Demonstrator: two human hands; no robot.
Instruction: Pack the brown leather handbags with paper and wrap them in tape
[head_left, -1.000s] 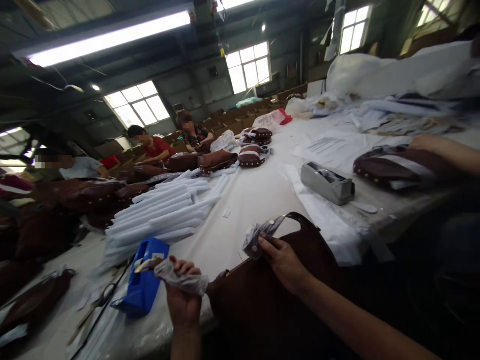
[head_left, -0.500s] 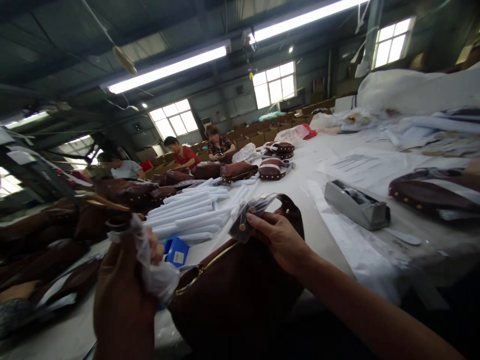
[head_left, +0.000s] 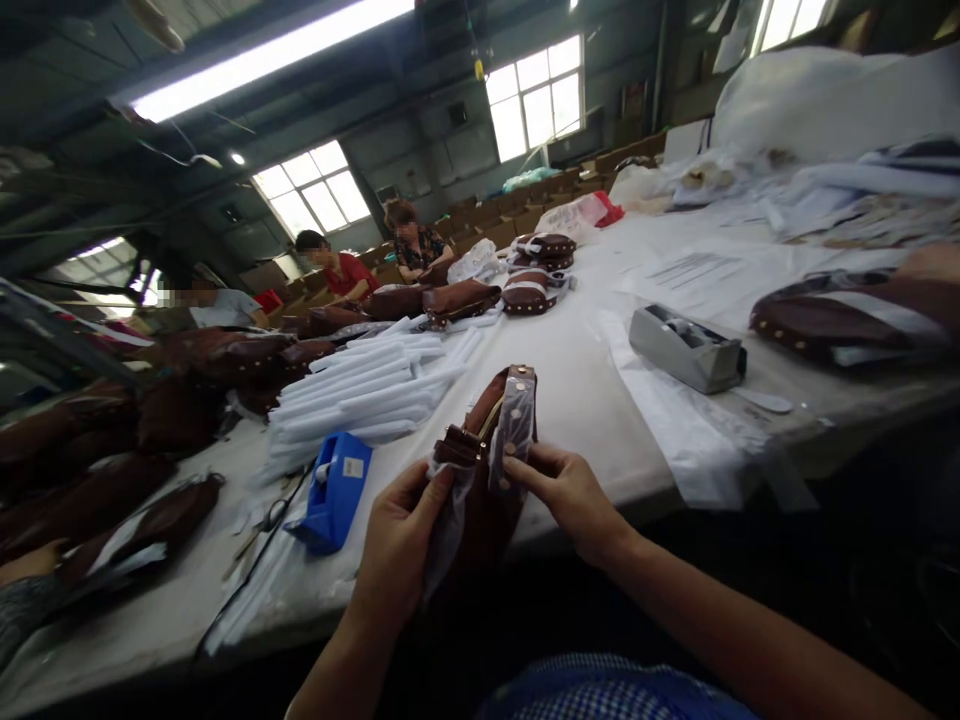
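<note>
Between my hands, at the near edge of the table, is a brown leather bag (head_left: pixel 480 515) with a gold zipper, partly hidden by my fingers. My left hand (head_left: pixel 401 535) is closed on a brown strap (head_left: pixel 459 447) with a metal buckle, wrapped in clear plastic film. My right hand (head_left: pixel 566 495) pinches another strap (head_left: pixel 517 415), a studded one covered in film, standing up at the bag's far end. The two straps are close together but apart at their tops. The bag's lower part is lost in shadow.
A blue tape dispenser (head_left: pixel 330 495) and scissors (head_left: pixel 274 515) lie left; a grey tape dispenser (head_left: pixel 686 348) stands right. White paper rolls (head_left: pixel 360 385) are piled beyond. Brown bags (head_left: pixel 247 355) line the left side. Co-workers' hands touch bags at both edges; several people sit farther back.
My left hand has come down and right with its film-wrapped strap, close to my right hand. The bag has turned narrow side up and moved nearer me. The camera view has tilted down.
</note>
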